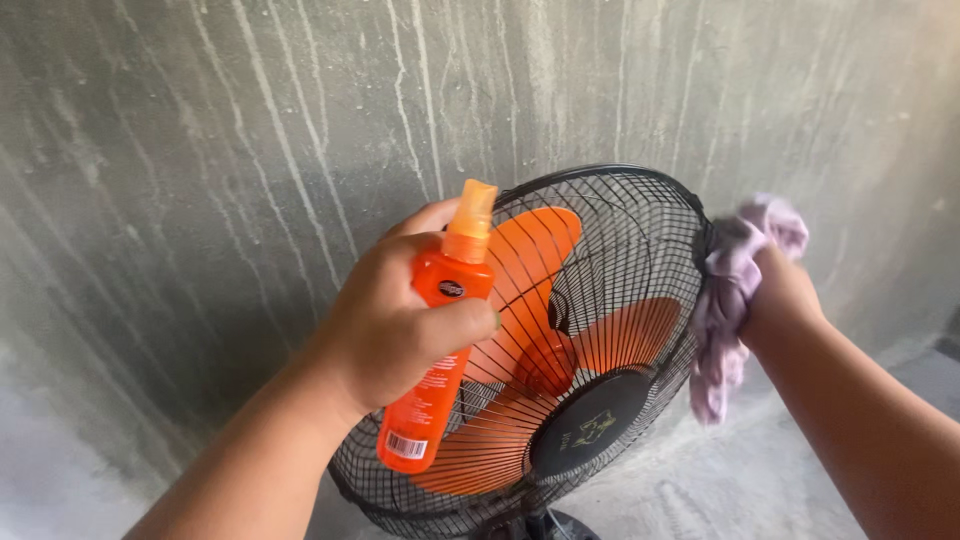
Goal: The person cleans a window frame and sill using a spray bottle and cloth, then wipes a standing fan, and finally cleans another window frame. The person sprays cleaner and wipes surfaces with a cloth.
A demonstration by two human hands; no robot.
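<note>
Left hand [385, 320]: clamped round an orange spray bottle [440, 340], in front of the fan [600, 300].
Right hand [780, 295]: gripping a lilac cloth [725, 300] against the fan's right rim.
Behind: streaked concrete wall [200, 150].

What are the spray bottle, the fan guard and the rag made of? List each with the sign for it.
Spray bottle: seems glossy orange plastic; smooth sheen, translucent nozzle cap, held in the left hand.
Fan guard: looks like thin black-coated metal wire; fine radiating spokes and a ring rim. Coating type unclear.
Rag: soft pale purple cloth, matte; it bunches and hangs in folds from the right hand.
</note>
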